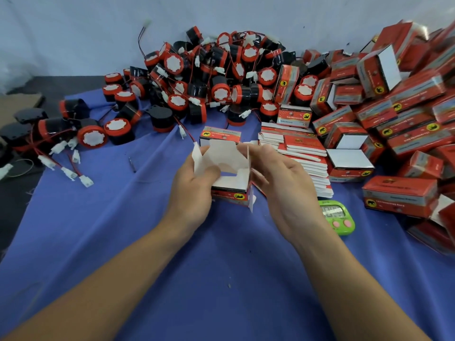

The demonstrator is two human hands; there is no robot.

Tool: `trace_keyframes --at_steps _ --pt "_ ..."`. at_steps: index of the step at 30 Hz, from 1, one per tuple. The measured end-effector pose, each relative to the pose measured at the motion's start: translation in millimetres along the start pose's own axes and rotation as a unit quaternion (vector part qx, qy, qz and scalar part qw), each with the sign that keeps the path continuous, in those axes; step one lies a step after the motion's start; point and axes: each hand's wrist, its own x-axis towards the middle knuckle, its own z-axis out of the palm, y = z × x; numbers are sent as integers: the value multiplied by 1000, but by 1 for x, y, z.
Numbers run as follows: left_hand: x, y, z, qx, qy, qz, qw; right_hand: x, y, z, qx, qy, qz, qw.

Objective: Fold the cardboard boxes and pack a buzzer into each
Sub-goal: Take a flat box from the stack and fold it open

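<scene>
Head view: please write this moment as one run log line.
left hand: holds box | right hand: folding flaps | buzzer: not inside

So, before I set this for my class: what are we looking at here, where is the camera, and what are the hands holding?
There is no machine, only a person's two bare hands. The one picture comes from a camera worn on the head, looking forward and down. The left hand and right hand hold a half-folded red box with its white flaps open. On the blue cloth lie a heap of red and black buzzers, flat unfolded boxes, folded boxes on the right, and a green timer.
</scene>
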Motion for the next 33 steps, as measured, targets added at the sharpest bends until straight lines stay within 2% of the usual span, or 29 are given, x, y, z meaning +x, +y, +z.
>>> trace_keyframes --at_steps 6,10,13,15,18,22,26,33 --pt "-2 -3 0 48 -17 39 998 3 8 3 -70 -38 33 996" --pt "-5 -2 3 1 -37 42 998 4 9 4 -158 -49 14 986" --pt "-4 2 3 -140 -76 -17 987 5 10 4 -137 -13 26 990" --pt "-2 6 2 -186 -82 -53 978 6 8 4 -107 10 26 994" --pt "1 6 2 -153 -86 -63 982 8 7 2 -38 22 42 998" --pt "5 3 -2 -174 -124 -60 975 10 5 1 41 69 83 993" --pt "3 5 -2 -163 -140 -23 976 11 6 2 33 96 83 991" --pt "2 4 -4 -108 -159 -35 981 11 11 9 46 97 69 992"
